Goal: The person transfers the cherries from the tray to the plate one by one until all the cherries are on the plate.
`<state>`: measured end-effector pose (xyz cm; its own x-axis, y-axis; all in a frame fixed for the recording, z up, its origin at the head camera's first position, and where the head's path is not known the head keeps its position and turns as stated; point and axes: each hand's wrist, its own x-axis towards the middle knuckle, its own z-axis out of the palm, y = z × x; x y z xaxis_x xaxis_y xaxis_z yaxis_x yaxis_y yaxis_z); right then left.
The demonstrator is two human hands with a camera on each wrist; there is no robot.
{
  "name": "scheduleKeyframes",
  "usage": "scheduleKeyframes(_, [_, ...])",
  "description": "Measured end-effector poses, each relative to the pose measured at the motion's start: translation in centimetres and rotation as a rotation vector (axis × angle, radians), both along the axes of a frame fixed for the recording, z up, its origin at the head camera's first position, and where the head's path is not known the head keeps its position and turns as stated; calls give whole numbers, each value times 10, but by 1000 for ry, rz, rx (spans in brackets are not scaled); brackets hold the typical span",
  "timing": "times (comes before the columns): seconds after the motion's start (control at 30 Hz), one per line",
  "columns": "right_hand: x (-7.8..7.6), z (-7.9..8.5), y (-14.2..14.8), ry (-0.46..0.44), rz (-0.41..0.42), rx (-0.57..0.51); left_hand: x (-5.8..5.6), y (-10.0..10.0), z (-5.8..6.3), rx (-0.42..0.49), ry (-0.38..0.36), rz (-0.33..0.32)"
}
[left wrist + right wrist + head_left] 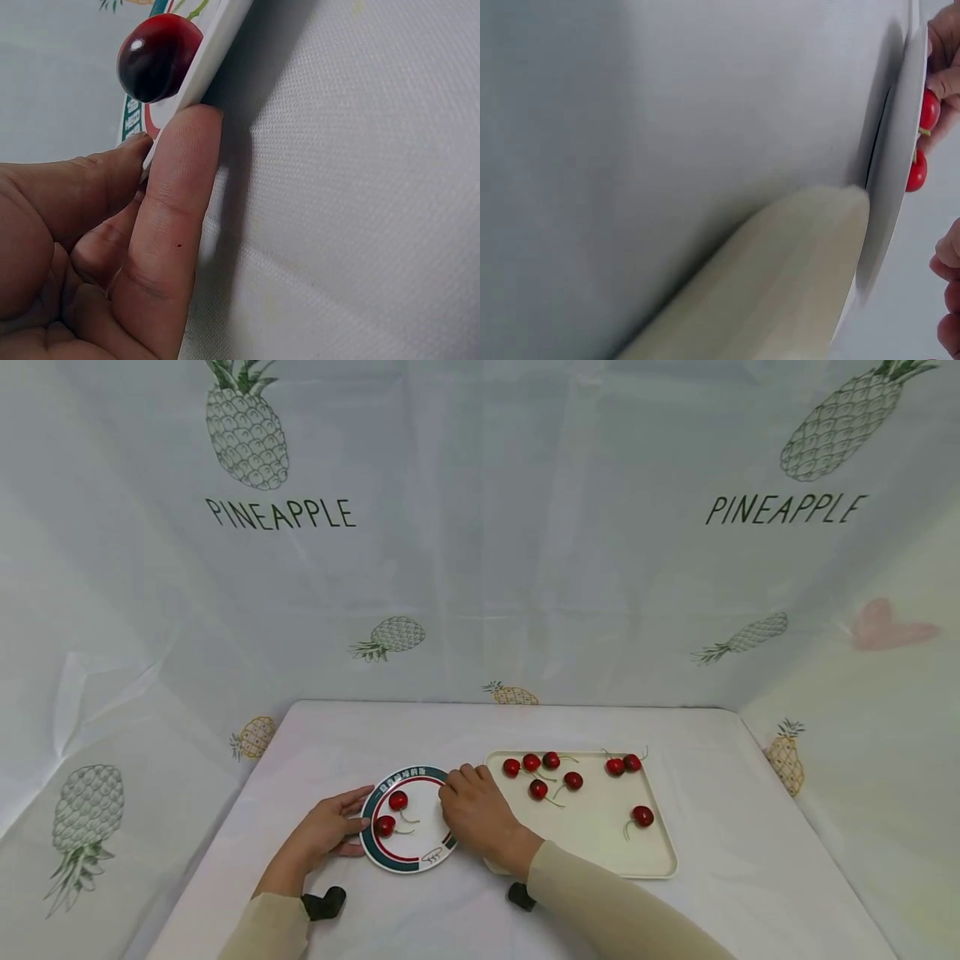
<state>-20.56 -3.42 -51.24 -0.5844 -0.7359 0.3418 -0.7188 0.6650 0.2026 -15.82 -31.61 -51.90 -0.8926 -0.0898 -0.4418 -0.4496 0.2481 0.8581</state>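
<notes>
My left hand [326,827] grips the left rim of a round white plate [431,806] with a green and red border, thumb on top and fingers beneath. In the left wrist view the plate's rim is raised over the cloth. Two cherries with stems lie on it, an upper cherry [398,800] and a lower cherry [385,826]. My right hand [480,810] is over the plate's right rim, fingers curled down. I cannot tell if anything is in its fingertips. In the right wrist view, those curled fingers [949,292] show at the right edge beside the plate.
Right of the plate lies a cream rectangular tray [585,843] with several cherries, one cherry [642,816] apart at its right side. My right forearm passes over the tray's lower left corner. A white cloth [750,860] covers the table, and a pineapple-print curtain [525,568] hangs behind.
</notes>
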Motion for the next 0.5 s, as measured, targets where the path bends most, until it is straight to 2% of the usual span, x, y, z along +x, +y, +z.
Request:
scheduleKeyframes(0.27, [4, -2, 27, 19, -24, -106, 0, -1, 1, 15, 6, -17])
scheduleKeyframes(0.5, [6, 3, 60, 11, -33, -236, 1, -2, 1, 3, 1, -13])
